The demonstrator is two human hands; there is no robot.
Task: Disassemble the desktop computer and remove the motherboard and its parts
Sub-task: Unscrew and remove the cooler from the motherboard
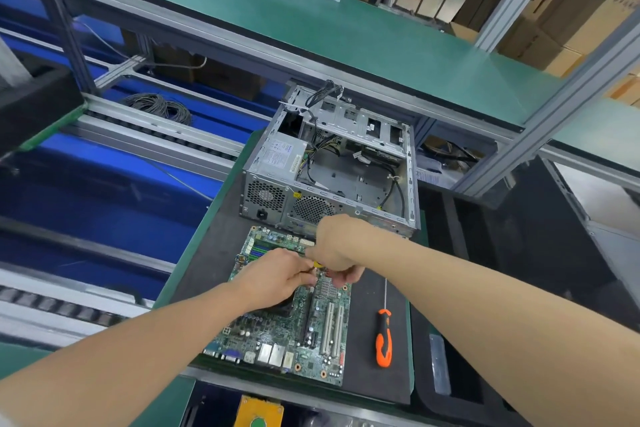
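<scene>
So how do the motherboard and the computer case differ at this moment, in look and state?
The motherboard is a flat green board lying nearest the person; the computer case is a grey metal box standing open behind it. Both hands, left hand and right hand, work over the motherboard, while the case goes untouched. The board is crowded with slots and ports; the case bay holds mainly loose cables. Both rest on the dark mat.
</scene>
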